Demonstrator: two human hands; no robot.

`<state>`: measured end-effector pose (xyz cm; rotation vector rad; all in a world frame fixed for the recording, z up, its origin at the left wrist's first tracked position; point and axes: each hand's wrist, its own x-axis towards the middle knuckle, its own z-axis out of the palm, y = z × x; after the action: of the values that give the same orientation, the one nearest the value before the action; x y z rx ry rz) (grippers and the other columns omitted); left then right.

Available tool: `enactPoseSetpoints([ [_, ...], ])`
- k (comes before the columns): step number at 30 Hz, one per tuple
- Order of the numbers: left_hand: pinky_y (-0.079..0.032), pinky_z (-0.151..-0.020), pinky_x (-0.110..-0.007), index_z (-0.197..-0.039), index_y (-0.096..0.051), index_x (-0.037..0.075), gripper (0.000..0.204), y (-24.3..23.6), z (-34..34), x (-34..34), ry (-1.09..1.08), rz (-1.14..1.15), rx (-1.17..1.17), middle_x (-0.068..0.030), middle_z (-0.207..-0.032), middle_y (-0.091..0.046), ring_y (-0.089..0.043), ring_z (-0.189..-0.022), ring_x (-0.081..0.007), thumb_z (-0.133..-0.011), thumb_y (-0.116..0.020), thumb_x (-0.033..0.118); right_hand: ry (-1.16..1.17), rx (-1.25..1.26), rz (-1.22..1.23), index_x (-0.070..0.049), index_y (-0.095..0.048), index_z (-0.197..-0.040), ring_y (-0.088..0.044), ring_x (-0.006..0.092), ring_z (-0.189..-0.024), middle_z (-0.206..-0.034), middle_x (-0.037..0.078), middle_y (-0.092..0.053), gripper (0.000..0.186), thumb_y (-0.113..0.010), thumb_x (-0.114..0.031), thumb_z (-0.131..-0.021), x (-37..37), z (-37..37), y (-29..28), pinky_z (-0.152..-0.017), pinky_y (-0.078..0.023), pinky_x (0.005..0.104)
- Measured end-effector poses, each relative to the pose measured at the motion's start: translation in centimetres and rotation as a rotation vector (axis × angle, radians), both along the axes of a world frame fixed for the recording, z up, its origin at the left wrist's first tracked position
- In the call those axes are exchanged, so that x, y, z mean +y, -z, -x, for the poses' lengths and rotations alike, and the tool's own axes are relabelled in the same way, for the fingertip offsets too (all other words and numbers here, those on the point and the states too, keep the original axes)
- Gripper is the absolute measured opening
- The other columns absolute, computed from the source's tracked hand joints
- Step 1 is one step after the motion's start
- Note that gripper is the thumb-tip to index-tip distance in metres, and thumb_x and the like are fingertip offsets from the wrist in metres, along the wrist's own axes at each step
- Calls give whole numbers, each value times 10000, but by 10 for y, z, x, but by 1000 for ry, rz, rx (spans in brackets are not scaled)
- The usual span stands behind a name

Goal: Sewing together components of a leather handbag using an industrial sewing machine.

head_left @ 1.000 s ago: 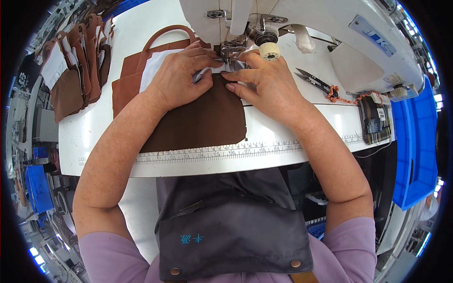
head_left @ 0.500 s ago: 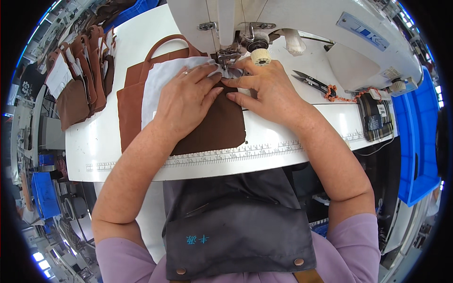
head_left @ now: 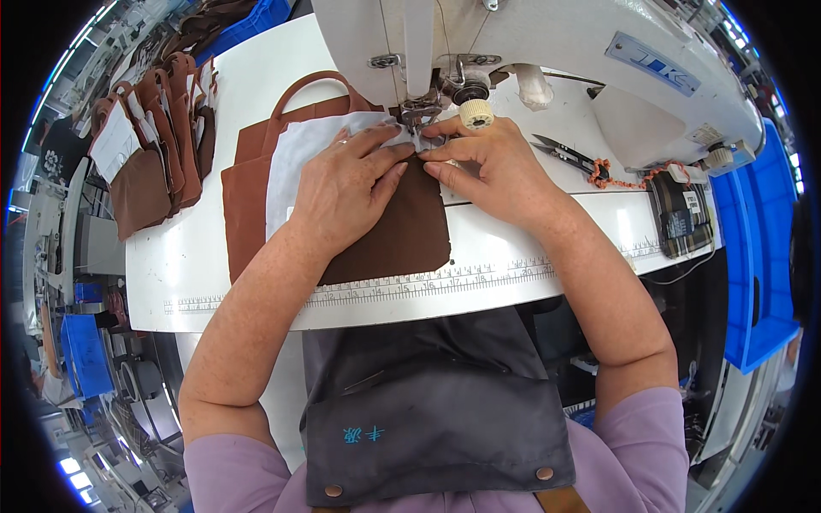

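- Basically lining up white cloth [head_left: 287, 171] at presser foot [head_left: 419, 111], looks like
- Resting left hand [head_left: 346, 184], fingers loosely together; bunching right hand [head_left: 496, 167], can't tell if pinching
- Next: probably calls for steady guiding

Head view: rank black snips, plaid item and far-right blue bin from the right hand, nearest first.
1. Black snips, right of the right hand
2. Plaid item, farther right, near the table edge
3. Blue bin, rightmost, past the table
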<state>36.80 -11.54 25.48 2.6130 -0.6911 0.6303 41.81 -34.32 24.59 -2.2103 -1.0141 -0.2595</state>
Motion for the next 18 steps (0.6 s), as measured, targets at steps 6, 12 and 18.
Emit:
enactPoseSetpoints([
  [6, -510, -1071, -482, -1132, -768, 121, 237, -1, 1, 0, 0, -12, 27, -60, -1241, -697, -685, -1114, -295, -925, -713, 222, 157, 245, -271, -86, -748, -1020, -645, 240, -804, -911, 96, -715, 269, -675, -342, -982, -2, -5, -3, -755, -512, 372],
  [12, -507, -1079, -480, -1128, -775, 122, 247, -2, 0, 1, -6, -20, 44, -50, -1243, -695, -687, -1106, -292, -927, -714, 252, 129, 276, -630, -11, -676, -1009, -589, 135, -735, -801, 45, -672, 442, -543, -427, -1077, 5, -10, -6, -692, -479, 319],
  [18, -531, -1034, -448, -1117, -782, 121, 241, -2, -1, 1, -3, -29, 34, -47, -1236, -696, -694, -1085, -283, -921, -720, 249, 168, 230, -653, -27, -677, -963, -562, 109, -736, -782, 18, -636, 459, -522, -442, -1084, 6, -11, -12, -684, -455, 294],
])
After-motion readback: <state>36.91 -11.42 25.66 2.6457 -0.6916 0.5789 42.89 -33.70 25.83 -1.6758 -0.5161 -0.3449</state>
